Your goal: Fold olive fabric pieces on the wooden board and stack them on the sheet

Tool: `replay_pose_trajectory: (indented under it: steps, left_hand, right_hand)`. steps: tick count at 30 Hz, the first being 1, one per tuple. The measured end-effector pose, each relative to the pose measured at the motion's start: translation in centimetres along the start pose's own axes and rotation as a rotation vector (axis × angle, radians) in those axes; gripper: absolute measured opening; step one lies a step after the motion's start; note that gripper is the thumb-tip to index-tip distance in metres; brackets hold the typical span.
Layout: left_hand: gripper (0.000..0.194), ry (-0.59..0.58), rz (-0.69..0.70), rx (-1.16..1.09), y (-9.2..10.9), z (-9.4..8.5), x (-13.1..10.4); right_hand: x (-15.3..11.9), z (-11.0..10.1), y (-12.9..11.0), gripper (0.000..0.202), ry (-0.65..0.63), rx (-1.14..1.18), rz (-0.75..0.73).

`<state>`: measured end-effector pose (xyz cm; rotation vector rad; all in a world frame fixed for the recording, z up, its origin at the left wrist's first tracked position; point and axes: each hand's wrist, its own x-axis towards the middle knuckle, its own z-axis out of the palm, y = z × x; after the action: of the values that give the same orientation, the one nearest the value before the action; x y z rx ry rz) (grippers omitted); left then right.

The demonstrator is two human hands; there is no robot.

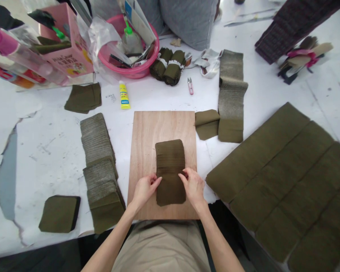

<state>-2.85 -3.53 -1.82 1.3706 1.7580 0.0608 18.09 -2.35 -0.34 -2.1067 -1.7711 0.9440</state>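
An olive-green fabric piece with cut corners lies lengthwise on a light wooden board. My left hand pinches or presses its left edge, thumb and index finger together. At the right edge, my right hand is closed in the same way, fingertips on the cloth. To the left of the board lies a fanned row of green pieces, and further left a small stack. Beyond the board's right edge are a folded green piece and a long overlapping strip of pieces.
Large green panels cover the right side. Across the back stand a pink basket, a pink box and tied green bundles. A yellow tube and small pink snips lie beyond the board.
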Motion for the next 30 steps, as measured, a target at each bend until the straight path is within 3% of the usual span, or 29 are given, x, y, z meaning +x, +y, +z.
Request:
replay_pose_trajectory:
  steps: [20,30]
  left_hand:
    - [0.036,-0.042,0.035,0.024,0.3,-0.7,0.0]
    - [0.036,0.010,0.008,0.113,1.0,-0.6,-0.5]
  right_hand:
    - [0.2,0.4,0.4,0.013,-0.001,0.012,0.082]
    - [0.0,-0.1,-0.1,0.011,-0.017,-0.012,0.092]
